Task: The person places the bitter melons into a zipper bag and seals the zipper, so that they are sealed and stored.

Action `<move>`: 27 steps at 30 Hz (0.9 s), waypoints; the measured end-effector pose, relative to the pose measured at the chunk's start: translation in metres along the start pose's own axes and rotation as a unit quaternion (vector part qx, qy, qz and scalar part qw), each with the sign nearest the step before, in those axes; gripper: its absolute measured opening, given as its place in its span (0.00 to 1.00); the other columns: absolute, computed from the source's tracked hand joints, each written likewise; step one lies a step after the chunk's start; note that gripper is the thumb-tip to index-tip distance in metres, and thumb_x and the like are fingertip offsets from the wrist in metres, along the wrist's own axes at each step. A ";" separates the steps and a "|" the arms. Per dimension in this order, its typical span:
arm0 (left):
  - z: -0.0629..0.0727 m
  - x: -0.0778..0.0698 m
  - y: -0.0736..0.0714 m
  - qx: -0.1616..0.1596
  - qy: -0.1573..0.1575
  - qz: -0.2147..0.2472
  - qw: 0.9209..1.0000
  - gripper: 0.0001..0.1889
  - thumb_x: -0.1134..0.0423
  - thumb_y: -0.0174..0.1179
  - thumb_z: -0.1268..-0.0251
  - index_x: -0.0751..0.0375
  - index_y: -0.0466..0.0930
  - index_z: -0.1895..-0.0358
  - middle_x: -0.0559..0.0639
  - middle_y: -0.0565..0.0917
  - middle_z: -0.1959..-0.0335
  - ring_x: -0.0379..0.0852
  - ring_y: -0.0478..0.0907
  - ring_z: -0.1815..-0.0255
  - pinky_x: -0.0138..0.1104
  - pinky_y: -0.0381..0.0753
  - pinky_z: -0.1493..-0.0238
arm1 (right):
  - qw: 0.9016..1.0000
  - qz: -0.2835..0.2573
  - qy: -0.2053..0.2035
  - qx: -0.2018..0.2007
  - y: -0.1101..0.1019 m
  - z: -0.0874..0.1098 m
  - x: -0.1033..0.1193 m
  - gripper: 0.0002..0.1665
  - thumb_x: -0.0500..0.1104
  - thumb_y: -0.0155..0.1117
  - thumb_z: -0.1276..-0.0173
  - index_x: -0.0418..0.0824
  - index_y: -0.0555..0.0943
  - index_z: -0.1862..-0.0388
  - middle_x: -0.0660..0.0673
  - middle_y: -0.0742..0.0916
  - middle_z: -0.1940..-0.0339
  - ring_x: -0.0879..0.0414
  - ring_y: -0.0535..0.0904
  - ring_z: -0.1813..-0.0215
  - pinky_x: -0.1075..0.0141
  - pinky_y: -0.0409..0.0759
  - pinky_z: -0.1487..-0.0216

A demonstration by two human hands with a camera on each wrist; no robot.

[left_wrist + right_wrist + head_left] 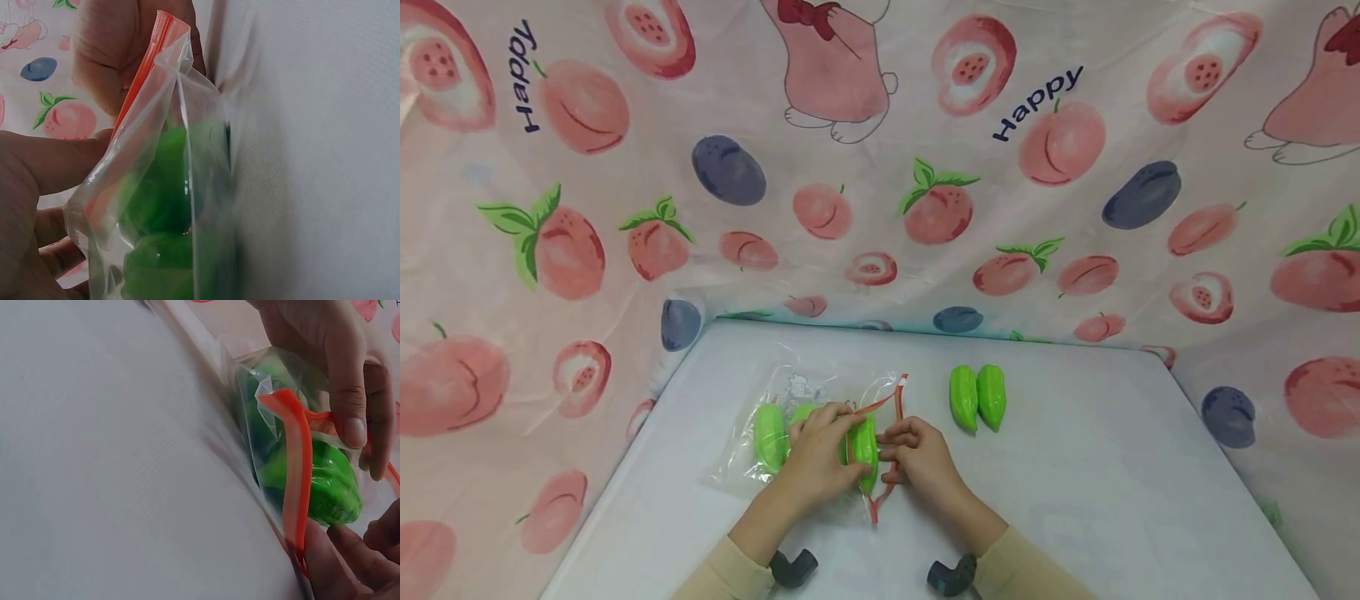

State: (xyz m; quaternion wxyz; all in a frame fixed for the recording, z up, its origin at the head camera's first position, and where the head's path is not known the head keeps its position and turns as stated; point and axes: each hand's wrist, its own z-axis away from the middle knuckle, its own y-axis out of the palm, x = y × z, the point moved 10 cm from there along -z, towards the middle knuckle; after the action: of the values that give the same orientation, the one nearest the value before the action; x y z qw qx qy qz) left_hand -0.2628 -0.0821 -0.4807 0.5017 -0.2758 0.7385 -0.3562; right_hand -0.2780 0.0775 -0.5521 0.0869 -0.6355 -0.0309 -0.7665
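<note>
A clear zip bag [737, 450] with an orange seal strip lies with its mouth spread to the right. Inside it, green ridged fruits [769, 437], star-fruit-like, show through the plastic. Another green ridged fruit [334, 481] sits within the mouth, between the two orange edges. My left hand [820, 454] grips the bag's near lip beside this fruit, thumb over the edge in the right wrist view. My right hand [925, 458] is at the other lip, fingers slightly bent and fingertips at the fruit's end.
Two more green ridged fruits [977, 398] lie side by side to the right of the bag. The white table [1090, 467] runs back to a fruit-printed curtain [865, 167], which also hangs along both sides. Dark curved pieces [951, 577] show at both wrists.
</note>
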 end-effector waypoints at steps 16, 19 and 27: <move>0.002 0.003 0.002 0.009 -0.002 0.011 1.000 0.37 0.54 0.86 0.50 0.51 0.84 0.33 0.47 0.80 0.34 0.56 0.74 0.27 0.58 0.62 0.35 | 0.999 -0.016 0.008 0.027 0.012 0.001 -0.001 0.21 0.27 0.58 0.29 0.30 0.77 0.38 0.32 0.89 0.40 0.51 0.92 0.56 0.54 0.93 0.59; 0.002 0.004 0.002 0.012 -0.005 0.009 1.000 0.37 0.53 0.86 0.50 0.51 0.84 0.33 0.47 0.80 0.33 0.55 0.74 0.27 0.57 0.61 0.34 | 1.000 -0.011 0.011 0.021 0.008 0.002 -0.001 0.22 0.27 0.56 0.29 0.31 0.77 0.37 0.33 0.89 0.40 0.50 0.92 0.54 0.54 0.93 0.59; 0.002 0.005 0.002 0.010 -0.008 0.010 1.000 0.37 0.52 0.86 0.51 0.50 0.85 0.34 0.45 0.80 0.34 0.53 0.74 0.27 0.58 0.62 0.32 | 1.000 -0.008 0.008 0.011 -0.002 0.003 -0.001 0.22 0.27 0.56 0.28 0.30 0.76 0.36 0.31 0.88 0.39 0.51 0.90 0.54 0.55 0.93 0.60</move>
State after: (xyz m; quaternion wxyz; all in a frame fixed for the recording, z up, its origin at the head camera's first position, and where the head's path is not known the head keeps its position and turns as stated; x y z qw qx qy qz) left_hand -0.2627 -0.0855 -0.4856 0.5138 -0.2658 0.7336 -0.3566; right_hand -0.2757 0.0804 -0.5525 0.0875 -0.6279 -0.0438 -0.7721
